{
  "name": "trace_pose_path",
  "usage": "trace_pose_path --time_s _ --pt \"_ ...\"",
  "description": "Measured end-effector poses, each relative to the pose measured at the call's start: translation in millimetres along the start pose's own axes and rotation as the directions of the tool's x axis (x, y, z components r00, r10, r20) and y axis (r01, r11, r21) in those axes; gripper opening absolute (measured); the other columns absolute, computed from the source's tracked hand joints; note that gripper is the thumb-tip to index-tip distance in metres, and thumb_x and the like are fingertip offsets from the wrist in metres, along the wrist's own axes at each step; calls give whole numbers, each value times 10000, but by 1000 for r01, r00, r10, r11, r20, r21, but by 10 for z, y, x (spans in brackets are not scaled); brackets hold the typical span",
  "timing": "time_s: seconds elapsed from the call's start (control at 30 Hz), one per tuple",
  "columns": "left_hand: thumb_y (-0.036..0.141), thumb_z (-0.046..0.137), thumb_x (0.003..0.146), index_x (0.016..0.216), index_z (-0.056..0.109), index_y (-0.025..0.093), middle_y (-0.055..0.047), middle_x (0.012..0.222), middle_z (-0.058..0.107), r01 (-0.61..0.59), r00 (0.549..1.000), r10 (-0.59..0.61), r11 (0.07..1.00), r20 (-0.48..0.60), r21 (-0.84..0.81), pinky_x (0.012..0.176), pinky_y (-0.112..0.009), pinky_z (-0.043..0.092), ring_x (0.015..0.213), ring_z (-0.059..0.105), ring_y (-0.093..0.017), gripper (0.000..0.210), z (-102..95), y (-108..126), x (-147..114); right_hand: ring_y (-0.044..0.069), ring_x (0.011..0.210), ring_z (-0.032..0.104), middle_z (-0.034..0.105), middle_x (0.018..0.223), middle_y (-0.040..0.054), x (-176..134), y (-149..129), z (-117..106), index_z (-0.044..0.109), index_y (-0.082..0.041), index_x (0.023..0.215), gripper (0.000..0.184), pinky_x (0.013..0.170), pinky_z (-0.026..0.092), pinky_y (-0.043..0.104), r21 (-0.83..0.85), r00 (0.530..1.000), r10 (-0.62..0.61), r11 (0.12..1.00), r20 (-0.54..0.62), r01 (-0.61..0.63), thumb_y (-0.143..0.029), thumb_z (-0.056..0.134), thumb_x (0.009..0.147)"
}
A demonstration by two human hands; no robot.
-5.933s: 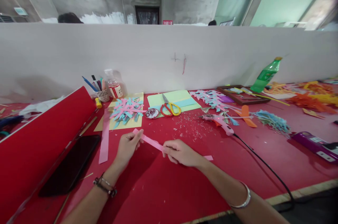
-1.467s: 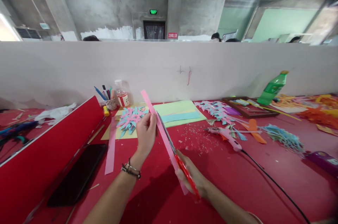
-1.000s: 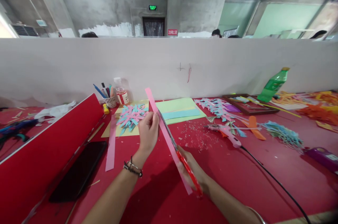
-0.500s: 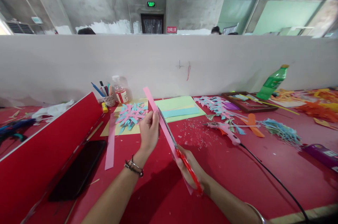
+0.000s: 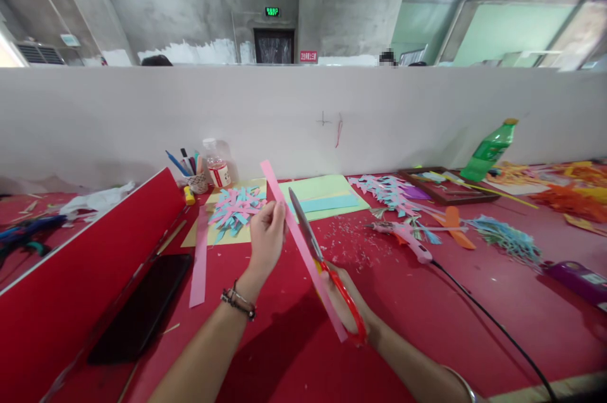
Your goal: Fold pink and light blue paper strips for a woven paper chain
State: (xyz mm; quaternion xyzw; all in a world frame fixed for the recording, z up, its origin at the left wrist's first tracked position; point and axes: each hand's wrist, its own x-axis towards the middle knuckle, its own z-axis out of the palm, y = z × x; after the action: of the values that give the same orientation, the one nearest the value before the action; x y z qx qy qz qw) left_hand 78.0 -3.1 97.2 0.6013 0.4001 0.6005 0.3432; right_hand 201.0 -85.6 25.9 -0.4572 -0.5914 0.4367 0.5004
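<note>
My left hand (image 5: 268, 229) pinches a long pink paper strip (image 5: 303, 248) near its upper end, and the strip slants down to the right. Red-handled scissors (image 5: 308, 229) are gripped in my right hand (image 5: 348, 295), their blades pointing up and away beside the strip's right edge. The strip's lower end hangs in front of my right hand. Beyond my left hand, a pile of pink and blue paper snippets (image 5: 237, 208) rests on a yellow sheet (image 5: 190, 235). Another pink strip (image 5: 199, 273) lies flat to the left.
A pink glue gun (image 5: 408, 238) with a black cord lies right, near fringed paper pieces (image 5: 386, 191). Green sheets (image 5: 327, 183) lie at the back. A black phone (image 5: 142, 308) and red board (image 5: 95, 270) occupy the left. A green bottle (image 5: 490, 150) leans at back right.
The scissors have shifted right, away from the strip, and their blades now show apart from its edge. The strip's lower part shows more fully. My left hand has hardly moved.
</note>
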Motion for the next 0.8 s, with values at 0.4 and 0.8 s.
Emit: trace_pose_path --time_s 0.4,0.8 --pt "433 489 693 593 579 167 11 498 544 153 975 -193 944 112 292 362 -189 288 354 417 -83 298 -665 -450 -67 44 398 293 368 547 -40 -50 -67 -46 413 -165 693 470 418 264 188 441 893 95 843 439 -307 -608 263 746" --pt "331 587 646 721 582 145 16 661 542 478 830 -394 868 395 -139 569 -197 465 602 505 -74 201 -485 -230 47 183 725 504 524 747 73 -6 32 -185 456 -158 828 607 680 379 334 460 733 19 767 680 -447 -708 253 668"
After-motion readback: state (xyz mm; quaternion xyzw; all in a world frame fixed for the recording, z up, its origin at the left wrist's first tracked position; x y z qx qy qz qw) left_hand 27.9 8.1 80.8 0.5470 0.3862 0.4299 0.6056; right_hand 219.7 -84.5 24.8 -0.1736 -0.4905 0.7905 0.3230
